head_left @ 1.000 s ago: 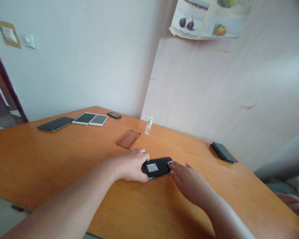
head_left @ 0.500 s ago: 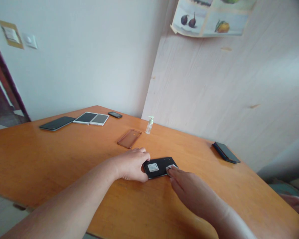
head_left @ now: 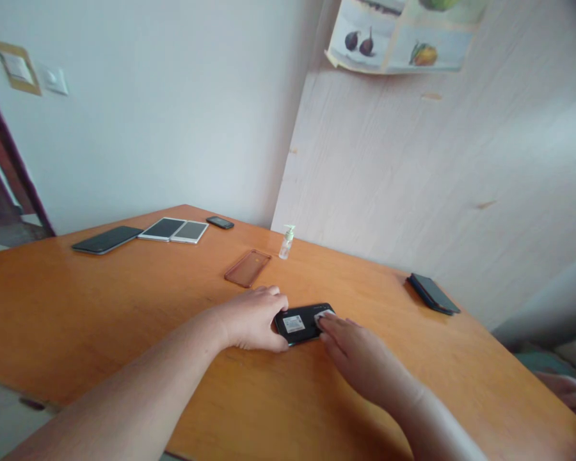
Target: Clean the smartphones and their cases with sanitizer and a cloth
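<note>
A black phone [head_left: 298, 323] with a white label lies back-up on the orange wooden table [head_left: 125, 301]. My left hand [head_left: 252, 318] curls round its left end and holds it down. My right hand [head_left: 360, 358] lies flat over the phone's right end, its fingertips pressing a small white pad [head_left: 322, 314] against the back. The fingers of that hand are stretched out and close together.
A brown clear phone case [head_left: 248, 267] and a small pump bottle [head_left: 286, 242] stand just beyond the hands. Three phones [head_left: 141, 234] and a small black one [head_left: 219, 222] lie at the far left. A dark phone [head_left: 432, 294] rests near the right edge. Another person's hand [head_left: 573, 397] shows at far right.
My right hand has slid the white pad a little leftward along the phone's back. My left hand has stayed where it was.
</note>
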Available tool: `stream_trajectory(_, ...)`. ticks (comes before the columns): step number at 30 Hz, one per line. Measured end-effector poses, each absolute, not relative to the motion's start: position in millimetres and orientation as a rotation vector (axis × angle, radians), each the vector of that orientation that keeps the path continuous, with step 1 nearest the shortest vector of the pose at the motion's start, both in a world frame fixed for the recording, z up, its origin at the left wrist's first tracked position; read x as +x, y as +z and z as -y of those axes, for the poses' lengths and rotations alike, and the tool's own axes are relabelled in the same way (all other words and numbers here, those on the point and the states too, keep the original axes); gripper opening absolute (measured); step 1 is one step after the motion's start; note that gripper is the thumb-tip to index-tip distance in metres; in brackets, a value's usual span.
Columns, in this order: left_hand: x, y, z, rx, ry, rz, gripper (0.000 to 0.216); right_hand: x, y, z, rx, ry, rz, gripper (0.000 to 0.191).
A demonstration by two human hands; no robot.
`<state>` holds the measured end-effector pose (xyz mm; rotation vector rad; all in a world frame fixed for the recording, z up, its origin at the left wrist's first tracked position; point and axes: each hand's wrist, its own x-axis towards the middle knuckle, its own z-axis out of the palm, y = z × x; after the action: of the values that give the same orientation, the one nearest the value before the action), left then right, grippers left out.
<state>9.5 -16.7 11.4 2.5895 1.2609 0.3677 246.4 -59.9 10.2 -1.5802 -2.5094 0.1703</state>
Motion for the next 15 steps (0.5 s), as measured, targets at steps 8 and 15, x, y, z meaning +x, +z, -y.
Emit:
stream_trajectory(8,10.1,12.8,17.3,2.606,0.375,-1.261,0.042,229.8,9.5,62.6,-1.421,0.232,2.574,0.044)
stream_trajectory(15,10.2,10.8,16.3,2.594,0.367,-1.266,0.043,238.6,1.5,47.3,-1.397,0.257,2.521,0.044)
